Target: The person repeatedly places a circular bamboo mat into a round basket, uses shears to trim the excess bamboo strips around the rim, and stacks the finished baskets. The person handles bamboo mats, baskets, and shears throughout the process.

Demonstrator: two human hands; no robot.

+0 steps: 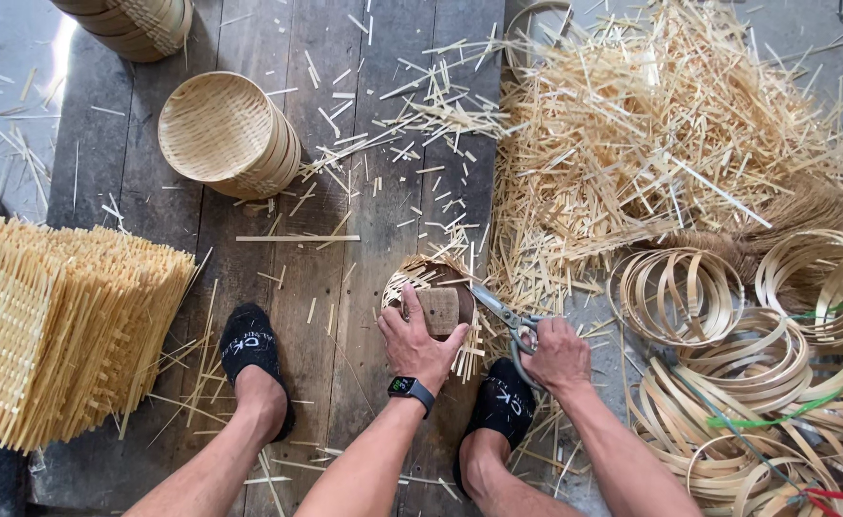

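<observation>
My left hand [417, 341], with a dark watch on the wrist, presses a round wooden block [442, 308] down inside a half-formed bamboo basket [419, 273] on the plank floor. Loose strip ends stick out around the basket's rim. My right hand [557, 356] grips the handles of metal scissors [500, 311], whose blades point left at the basket's right edge. Both my feet, in black slippers, rest on the planks on either side of my left arm.
A stack of finished round baskets [230, 134] lies at the upper left, another stack [134, 24] above it. Woven bamboo mats [53, 325] are piled at the left. Cut bamboo offcuts [651, 144] heap at the upper right. Coiled bamboo hoops [756, 383] lie at the right.
</observation>
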